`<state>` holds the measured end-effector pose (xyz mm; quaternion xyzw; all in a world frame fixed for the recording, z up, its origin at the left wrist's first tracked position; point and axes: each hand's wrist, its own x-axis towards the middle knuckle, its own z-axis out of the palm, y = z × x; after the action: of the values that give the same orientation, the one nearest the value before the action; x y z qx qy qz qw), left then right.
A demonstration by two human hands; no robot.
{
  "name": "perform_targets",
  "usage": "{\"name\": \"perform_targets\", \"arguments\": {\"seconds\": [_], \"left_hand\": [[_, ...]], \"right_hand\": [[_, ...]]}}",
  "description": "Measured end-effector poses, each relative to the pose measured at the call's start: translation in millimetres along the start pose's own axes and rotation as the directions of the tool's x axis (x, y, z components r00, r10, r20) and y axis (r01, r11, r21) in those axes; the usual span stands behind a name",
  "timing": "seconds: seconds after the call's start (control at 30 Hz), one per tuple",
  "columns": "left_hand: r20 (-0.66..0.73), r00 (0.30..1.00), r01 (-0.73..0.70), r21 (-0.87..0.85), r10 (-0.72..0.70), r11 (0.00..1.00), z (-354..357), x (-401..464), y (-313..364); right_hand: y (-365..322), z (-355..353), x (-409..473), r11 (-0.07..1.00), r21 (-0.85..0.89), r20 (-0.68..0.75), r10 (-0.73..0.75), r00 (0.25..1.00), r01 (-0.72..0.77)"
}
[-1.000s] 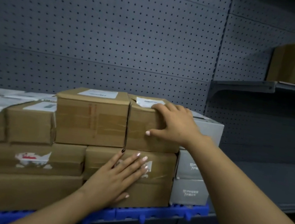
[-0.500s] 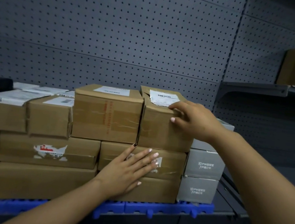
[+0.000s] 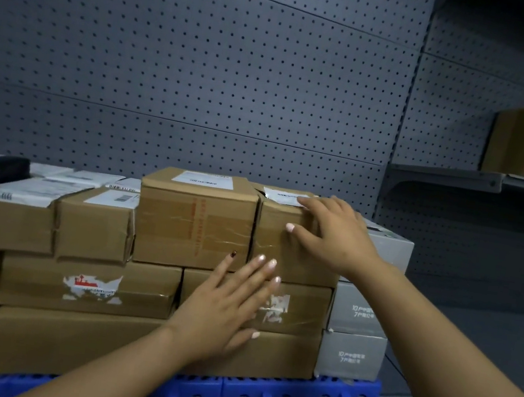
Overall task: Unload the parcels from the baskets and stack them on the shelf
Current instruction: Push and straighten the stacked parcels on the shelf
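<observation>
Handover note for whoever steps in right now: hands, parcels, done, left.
Left hand: flat, fingers straight, pressing the front of the middle-row brown parcel.
Right hand: curled over the top right corner of the top brown parcel.
Parcels: stacked three rows high on the blue pallet, with grey boxes at the right end.
Done: stack built, top parcel seated.
Left: release both hands; no baskets are in view, so the remaining count is unknown.
</observation>
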<state>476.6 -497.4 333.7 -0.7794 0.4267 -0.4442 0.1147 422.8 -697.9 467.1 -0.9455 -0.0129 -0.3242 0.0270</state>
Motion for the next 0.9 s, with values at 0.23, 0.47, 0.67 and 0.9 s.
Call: {"name": "perform_targets", "arguments": {"seconds": [0.23, 0.47, 0.67, 0.9], "left_hand": [[-0.088, 0.954, 0.29, 0.021, -0.287, 0.957, -65.4, 27.8, -81.3], [0.372, 0.88, 0.361, -0.12, -0.295, 0.925, -85.7, 61.0, -149.4], [0.393, 0.868, 0.373, -0.11, -0.304, 0.921, -73.1, 59.5, -141.3], [0.383, 0.878, 0.363, -0.138, -0.288, 0.922, -81.3, 55.4, -143.6]], "right_hand": [[-33.7, -1.9, 9.1, 0.996, -0.023, 0.014, -0.084, 0.996, 0.084], [-37.8, 16.5, 7.1, 0.986, -0.149, 0.088, -0.065, 0.994, 0.078], [-38.4, 18.7, 4.1, 0.983, -0.166, 0.081, -0.059, 0.995, 0.072], [-37.5, 17.2, 3.0, 0.987, -0.145, 0.081, -0.053, 0.995, 0.064]]}}
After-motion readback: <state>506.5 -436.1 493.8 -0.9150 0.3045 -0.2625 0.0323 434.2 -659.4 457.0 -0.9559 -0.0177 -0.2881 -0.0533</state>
